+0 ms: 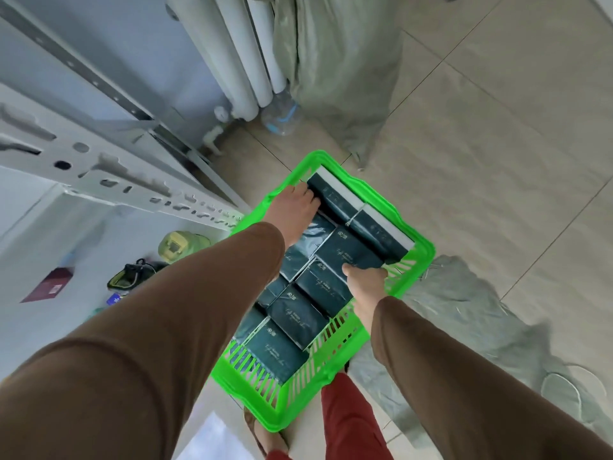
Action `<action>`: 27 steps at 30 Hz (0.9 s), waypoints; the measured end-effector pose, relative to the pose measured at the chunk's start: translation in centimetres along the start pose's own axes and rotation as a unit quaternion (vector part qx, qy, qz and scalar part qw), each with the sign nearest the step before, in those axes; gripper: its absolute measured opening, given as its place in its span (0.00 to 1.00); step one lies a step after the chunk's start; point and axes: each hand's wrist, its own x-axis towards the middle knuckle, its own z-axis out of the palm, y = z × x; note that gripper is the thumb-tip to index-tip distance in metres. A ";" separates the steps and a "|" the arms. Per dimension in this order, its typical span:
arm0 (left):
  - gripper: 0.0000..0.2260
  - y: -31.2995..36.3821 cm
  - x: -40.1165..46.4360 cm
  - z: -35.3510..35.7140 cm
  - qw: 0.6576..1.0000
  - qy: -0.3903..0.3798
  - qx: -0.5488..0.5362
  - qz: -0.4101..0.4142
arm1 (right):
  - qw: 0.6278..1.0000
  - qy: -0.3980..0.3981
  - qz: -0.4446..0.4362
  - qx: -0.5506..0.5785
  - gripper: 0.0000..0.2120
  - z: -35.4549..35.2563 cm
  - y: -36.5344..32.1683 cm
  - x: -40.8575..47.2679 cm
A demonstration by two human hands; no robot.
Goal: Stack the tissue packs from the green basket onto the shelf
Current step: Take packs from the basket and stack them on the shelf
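Note:
A bright green basket point(418, 241) stands on the floor, filled with several dark green tissue packs point(292, 313). My left hand point(293, 207) reaches down into the far left of the basket, its fingertips curled over the end of the farthest pack point(335, 195). At the basket's right side my right hand point(366, 282) grips the near end of a long pack point(381, 237), thumb on top. The grey metal shelf point(109, 174) stands to the left, its slotted upright close to the basket.
A grey-green sack point(338, 71) leans against a white radiator point(238, 51), with a clear plastic bottle point(282, 117) beside it. Another crumpled sack point(464, 313) lies on the tiled floor at right. Shoes and small items point(132, 273) sit beneath the shelf.

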 end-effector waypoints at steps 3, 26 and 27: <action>0.15 -0.2 -1.4 -0.5 1.000 0.013 0.020 -0.006 | 1.000 0.006 -0.014 0.024 0.32 -0.5 0.0 -1.0; 0.20 -4.7 -74.5 0.6 0.716 0.204 -0.453 -0.491 | 0.759 -0.216 -0.605 -0.104 0.16 16.0 18.8 -50.0; 0.20 -5.5 -78.0 0.8 0.711 0.216 -0.441 -0.503 | 0.751 -0.237 -0.607 -0.104 0.17 17.9 19.5 -52.5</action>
